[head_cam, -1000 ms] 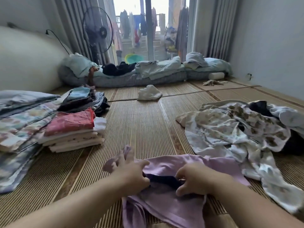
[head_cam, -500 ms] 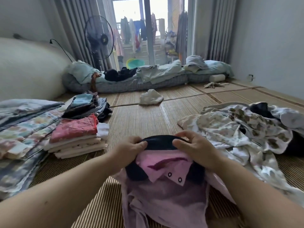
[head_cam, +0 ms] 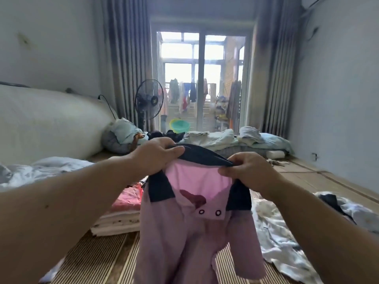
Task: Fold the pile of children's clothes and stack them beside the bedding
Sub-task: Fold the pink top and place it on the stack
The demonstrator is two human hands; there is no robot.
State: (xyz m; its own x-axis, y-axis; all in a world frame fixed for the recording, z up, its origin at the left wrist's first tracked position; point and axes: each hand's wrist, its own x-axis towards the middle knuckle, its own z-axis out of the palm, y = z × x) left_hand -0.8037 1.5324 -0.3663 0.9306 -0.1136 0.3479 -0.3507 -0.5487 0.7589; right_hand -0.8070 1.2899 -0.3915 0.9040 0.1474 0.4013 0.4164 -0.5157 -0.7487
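I hold a pink child's shirt [head_cam: 196, 242] with a dark navy collar up in front of me, hanging free above the mat. My left hand [head_cam: 155, 158] pinches the collar's left end and my right hand [head_cam: 246, 171] pinches its right end. Behind the shirt, on the left, sits a stack of folded clothes [head_cam: 121, 216] with a pink-red piece on top. The folded bedding [head_cam: 26, 173] lies further left, partly hidden by my left arm. The unfolded pile [head_cam: 287, 238], white printed cloth with dark pieces, spreads over the mat on the right.
A woven floor mat [head_cam: 98, 253] covers the floor. Rumpled bedding [head_cam: 225, 140] lies along the far end below the balcony door. A standing fan [head_cam: 148, 101] is at the back left beside a curtain. A large white cushion [head_cam: 47, 121] leans on the left wall.
Both hands lifted the pink shirt off the mat by its collar and raised it. My view tilted up, showing more of the window and walls.
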